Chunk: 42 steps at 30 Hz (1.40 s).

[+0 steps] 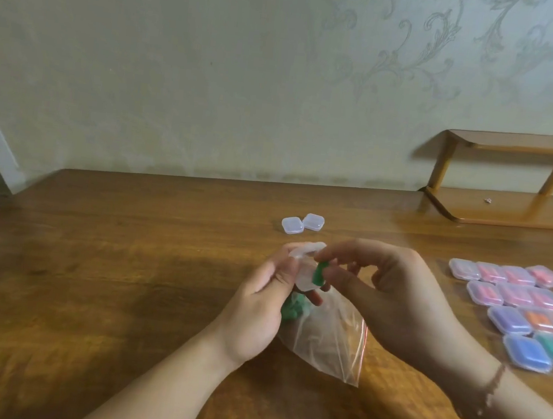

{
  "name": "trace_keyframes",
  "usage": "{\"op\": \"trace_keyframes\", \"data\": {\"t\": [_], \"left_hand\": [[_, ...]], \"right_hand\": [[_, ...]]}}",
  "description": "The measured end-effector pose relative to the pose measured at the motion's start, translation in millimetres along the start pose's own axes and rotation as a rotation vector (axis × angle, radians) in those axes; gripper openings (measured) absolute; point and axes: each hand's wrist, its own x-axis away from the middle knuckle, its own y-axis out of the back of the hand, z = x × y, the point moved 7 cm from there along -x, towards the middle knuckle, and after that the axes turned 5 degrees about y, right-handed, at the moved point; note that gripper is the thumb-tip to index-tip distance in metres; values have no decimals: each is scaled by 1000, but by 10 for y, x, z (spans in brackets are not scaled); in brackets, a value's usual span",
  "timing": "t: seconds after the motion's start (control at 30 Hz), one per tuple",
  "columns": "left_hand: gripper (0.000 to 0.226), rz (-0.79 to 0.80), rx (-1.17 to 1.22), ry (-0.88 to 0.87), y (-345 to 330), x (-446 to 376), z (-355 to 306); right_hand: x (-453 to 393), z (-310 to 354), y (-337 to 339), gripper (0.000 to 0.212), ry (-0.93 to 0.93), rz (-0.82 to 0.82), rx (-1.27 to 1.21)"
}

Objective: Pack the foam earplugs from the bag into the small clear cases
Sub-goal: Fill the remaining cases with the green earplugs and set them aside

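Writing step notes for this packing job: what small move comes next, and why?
Probably push the green earplug down into the open case. The right hand pinches it at the case mouth, the left hand holds the case, and the lid is up.

Green earplug (318, 273), red-edged clear bag (325, 339), brown table (124, 261)

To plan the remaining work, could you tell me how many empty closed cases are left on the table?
2: one empty case and a second empty case touching it, beyond the hands. None seem hidden.
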Motion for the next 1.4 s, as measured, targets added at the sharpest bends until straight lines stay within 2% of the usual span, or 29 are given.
{"op": "trace_keyframes", "data": {"t": [0.1,0.27,0.43,0.7,0.8,0.83,0.9,0.97,1.03,1.07,1.13,1.27,1.4], "left_hand": [[29,39,54,13,-48,23,-12],[28,-7,86,-6,-3,0,5],[33,-14,94,5,45,-17,53],[38,-57,111,17,151,-54,143],[41,-98,197,10,203,-56,136],[42,-113,240,11,226,-65,142],[42,-125,350,-1,265,-81,122],[40,-131,416,-12,297,-90,107],[39,-126,436,-4,297,-92,105],[39,-123,437,2,291,-94,108],[39,-120,444,22,282,-100,131],[38,-122,466,46,279,-103,144],[38,-147,519,57,291,-93,130]], "right_hand": [[-10,35,-94,18,-14,-22,86],[-29,55,-163,14,34,-138,150],[15,10,-177,13,71,-241,104],[51,47,-3,21,253,-245,121],[64,-120,235,16,129,-305,147],[67,-211,270,14,55,-281,165],[74,-372,211,11,-53,-111,242],[84,-464,57,9,-89,84,276],[99,-490,-81,7,-92,211,293],[107,-491,-132,15,-91,252,301],[114,-493,-201,25,-103,275,305],[111,-498,-328,24,-124,304,379],[81,-496,-423,37,-137,301,400]]}}
